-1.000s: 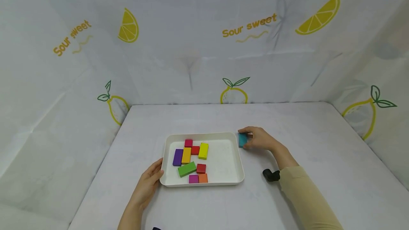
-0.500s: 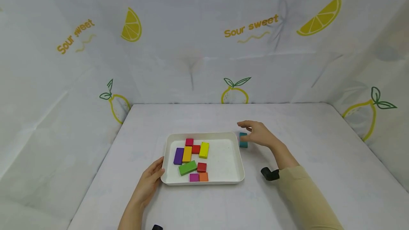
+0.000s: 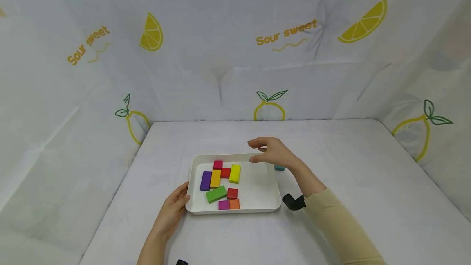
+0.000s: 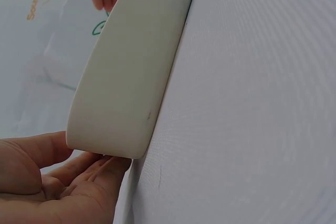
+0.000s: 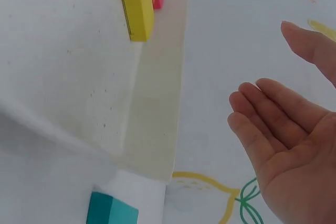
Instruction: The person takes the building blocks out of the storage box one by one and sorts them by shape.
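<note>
While the right hand (image 3: pixel 272 151) hangs in the air by the far right corner of the white tray (image 3: pixel 259 187), its thumb stands well apart from the lightly bent fingers. Left hand (image 3: pixel 173 207) grips the tray's left end, thumb up by the rim, fingers lower down near the base; left wrist view shows it close.

Tray lies flat on the desk (image 3: pixel 235 240), blocks bunched in its left and middle part, right part bare. Far group: purple block (image 3: pixel 206 180) leaning alongside amber block (image 3: pixel 215 179), crimson block (image 3: pixel 218 165) behind them at the far wall, small red block (image 3: pixel 225 173) between amber and yellow block (image 3: pixel 234 174). Near group: green block (image 3: pixel 216 194) lying slantwise, second red block (image 3: pixel 232 193) just right of it, then magenta block (image 3: pixel 223 205) and orange block (image 3: pixel 234 204) side by side along the near wall.

Teal block (image 3: pixel 279 167) sits on the desk outside the tray, just beside its right wall, partly hidden by the right hand's wrist in the head view.

Farther out: beige sleeve (image 3: pixel 338 224) on the right arm, black wrist fitting (image 3: pixel 294 202) next to its cuff, white lemon-print cloth (image 3: pixel 206 32) behind the desk.
</note>
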A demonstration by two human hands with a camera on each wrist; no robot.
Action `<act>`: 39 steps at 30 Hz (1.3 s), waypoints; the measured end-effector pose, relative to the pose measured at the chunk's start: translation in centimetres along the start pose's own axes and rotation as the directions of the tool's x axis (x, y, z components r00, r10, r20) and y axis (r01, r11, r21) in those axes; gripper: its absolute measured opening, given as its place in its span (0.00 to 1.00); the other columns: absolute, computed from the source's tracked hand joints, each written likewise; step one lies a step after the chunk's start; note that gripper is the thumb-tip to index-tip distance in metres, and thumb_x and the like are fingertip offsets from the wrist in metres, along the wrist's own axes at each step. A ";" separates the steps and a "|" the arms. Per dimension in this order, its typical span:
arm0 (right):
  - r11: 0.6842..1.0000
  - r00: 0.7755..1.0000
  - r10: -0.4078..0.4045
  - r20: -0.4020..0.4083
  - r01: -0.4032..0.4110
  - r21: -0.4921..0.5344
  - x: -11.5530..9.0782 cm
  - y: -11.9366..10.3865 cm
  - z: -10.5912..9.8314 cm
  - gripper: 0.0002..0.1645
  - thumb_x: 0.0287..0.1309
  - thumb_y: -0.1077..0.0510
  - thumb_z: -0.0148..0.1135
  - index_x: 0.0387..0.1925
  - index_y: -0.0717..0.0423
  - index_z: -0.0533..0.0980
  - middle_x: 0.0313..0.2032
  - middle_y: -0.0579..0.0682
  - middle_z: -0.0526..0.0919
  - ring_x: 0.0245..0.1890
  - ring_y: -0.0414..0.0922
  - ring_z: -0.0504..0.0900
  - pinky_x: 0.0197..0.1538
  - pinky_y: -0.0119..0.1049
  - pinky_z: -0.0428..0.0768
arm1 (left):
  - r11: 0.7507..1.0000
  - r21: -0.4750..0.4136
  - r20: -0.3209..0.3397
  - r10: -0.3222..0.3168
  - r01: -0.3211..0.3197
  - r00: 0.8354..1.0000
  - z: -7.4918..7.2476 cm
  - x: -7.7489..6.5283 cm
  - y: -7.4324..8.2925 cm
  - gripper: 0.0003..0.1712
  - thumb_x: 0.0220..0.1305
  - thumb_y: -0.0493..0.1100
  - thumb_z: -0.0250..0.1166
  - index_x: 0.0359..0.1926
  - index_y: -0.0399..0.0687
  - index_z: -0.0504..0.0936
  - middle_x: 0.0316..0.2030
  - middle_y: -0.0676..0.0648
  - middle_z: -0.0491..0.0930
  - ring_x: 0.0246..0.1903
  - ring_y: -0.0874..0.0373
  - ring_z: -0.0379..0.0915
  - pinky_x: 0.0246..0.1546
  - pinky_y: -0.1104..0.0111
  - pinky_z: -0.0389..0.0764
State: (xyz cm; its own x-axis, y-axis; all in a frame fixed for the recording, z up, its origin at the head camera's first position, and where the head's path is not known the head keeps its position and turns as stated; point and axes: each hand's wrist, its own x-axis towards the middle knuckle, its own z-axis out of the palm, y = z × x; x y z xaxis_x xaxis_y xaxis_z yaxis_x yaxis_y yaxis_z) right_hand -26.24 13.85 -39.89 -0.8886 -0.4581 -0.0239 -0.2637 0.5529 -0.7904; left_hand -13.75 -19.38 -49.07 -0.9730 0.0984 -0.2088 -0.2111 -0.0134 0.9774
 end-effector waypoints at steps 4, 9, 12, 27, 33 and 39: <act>1.000 1.000 -0.003 0.031 0.004 -0.026 0.7 -0.8 1.4 0.32 0.55 0.53 0.70 0.62 0.56 0.75 0.62 0.59 0.79 0.63 0.58 0.76 0.70 0.52 0.75 | 1.000 -0.003 -0.002 0.002 -0.002 1.000 -0.1 0.0 -0.1 0.33 0.76 0.37 0.46 0.77 0.36 0.48 0.78 0.34 0.48 0.79 0.43 0.41 0.76 0.54 0.52; 0.999 0.999 0.011 0.053 -0.009 -0.050 1.4 -1.3 3.1 0.32 0.55 0.53 0.70 0.61 0.57 0.76 0.60 0.58 0.80 0.62 0.57 0.77 0.67 0.51 0.77 | 1.000 -0.011 -0.006 0.001 -0.001 1.000 -0.1 0.0 -0.1 0.33 0.76 0.36 0.46 0.77 0.36 0.49 0.77 0.34 0.48 0.78 0.43 0.42 0.76 0.54 0.52; 0.997 0.997 0.041 0.060 -0.037 -0.073 1.5 -1.6 3.9 0.34 0.54 0.53 0.71 0.61 0.59 0.75 0.60 0.58 0.80 0.61 0.57 0.77 0.67 0.52 0.77 | 1.000 -0.009 -0.005 -0.001 0.001 1.000 -0.1 0.0 -0.1 0.33 0.76 0.36 0.45 0.77 0.36 0.48 0.77 0.34 0.48 0.78 0.43 0.42 0.76 0.53 0.52; 0.986 0.995 0.071 0.066 -0.060 -0.157 1.2 -1.8 4.8 0.34 0.51 0.53 0.74 0.59 0.59 0.77 0.58 0.57 0.82 0.58 0.54 0.79 0.62 0.50 0.81 | 1.000 -0.003 -0.007 0.007 -0.007 1.000 0.0 -0.1 -0.2 0.32 0.76 0.36 0.46 0.76 0.35 0.49 0.77 0.33 0.49 0.78 0.41 0.43 0.76 0.51 0.53; 0.983 0.994 0.099 0.045 -0.090 -0.162 1.0 -1.4 4.9 0.33 0.51 0.54 0.73 0.59 0.61 0.77 0.57 0.57 0.83 0.57 0.54 0.79 0.63 0.50 0.80 | 1.000 -0.011 -0.010 0.001 -0.001 1.000 0.0 -0.1 -0.1 0.33 0.76 0.35 0.45 0.76 0.35 0.48 0.77 0.34 0.49 0.78 0.43 0.43 0.76 0.53 0.52; 0.975 0.986 0.164 0.016 -0.159 -0.157 0.8 -0.8 5.7 0.34 0.48 0.54 0.75 0.59 0.57 0.78 0.56 0.53 0.84 0.57 0.50 0.80 0.61 0.47 0.82 | 1.000 -0.010 -0.007 -0.004 0.004 1.000 0.1 -0.1 -0.1 0.33 0.75 0.35 0.45 0.76 0.35 0.48 0.77 0.33 0.47 0.78 0.42 0.41 0.77 0.52 0.52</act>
State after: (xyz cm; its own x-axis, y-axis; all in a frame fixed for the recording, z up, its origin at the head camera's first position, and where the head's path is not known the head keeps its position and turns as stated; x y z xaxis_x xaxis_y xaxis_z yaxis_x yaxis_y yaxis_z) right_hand -24.65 9.06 -42.79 -0.9137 -0.3723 -0.1629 -0.1742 0.7210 -0.6707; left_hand -13.63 -19.28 -49.09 -0.9727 0.0918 -0.2129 -0.2158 -0.0225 0.9762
